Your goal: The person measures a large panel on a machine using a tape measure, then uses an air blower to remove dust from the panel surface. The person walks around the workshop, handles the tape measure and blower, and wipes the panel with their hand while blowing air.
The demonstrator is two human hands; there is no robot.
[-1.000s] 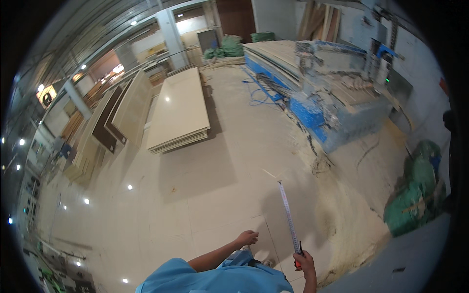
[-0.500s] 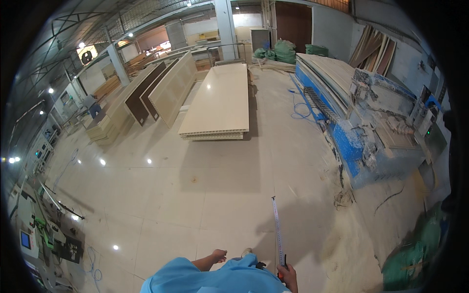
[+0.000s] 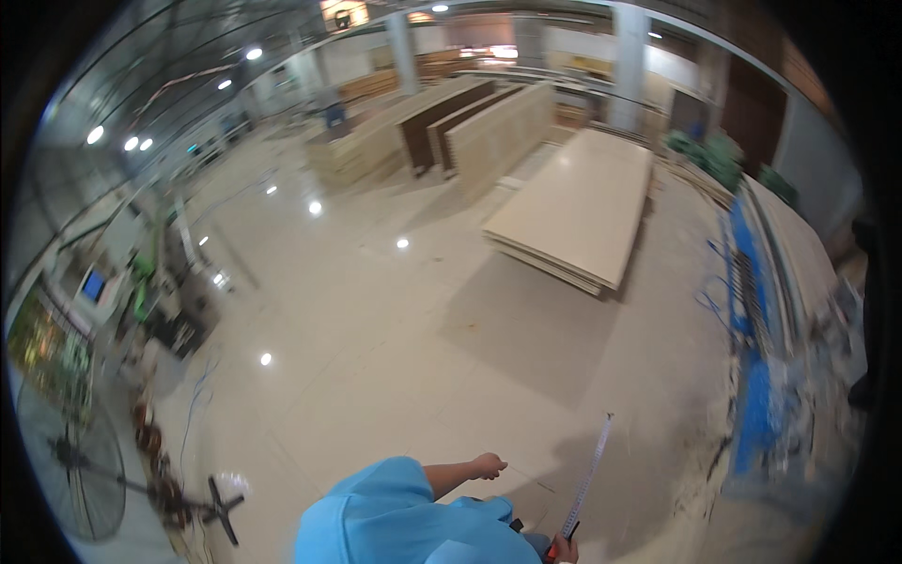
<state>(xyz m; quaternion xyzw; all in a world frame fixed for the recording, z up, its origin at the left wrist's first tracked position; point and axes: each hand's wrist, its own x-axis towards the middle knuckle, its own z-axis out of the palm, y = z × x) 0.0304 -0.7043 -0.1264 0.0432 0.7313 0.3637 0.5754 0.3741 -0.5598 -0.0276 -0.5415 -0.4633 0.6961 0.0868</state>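
the right hand (image 3: 566, 550) is clamped on the near end of an extended tape measure (image 3: 587, 477), seemingly so it juts forward unbent; the left hand (image 3: 488, 466) hangs apart, its closure unclear.

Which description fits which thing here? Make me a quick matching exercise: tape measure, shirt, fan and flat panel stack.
Things:
1. tape measure
2. shirt
3. fan
4. flat panel stack

Descriptions:
A. at the lower left of the view
B. right of the upright panels
C. held in the right grip, strip pulled out
D. light blue

Pairs: 1-C, 2-D, 3-A, 4-B
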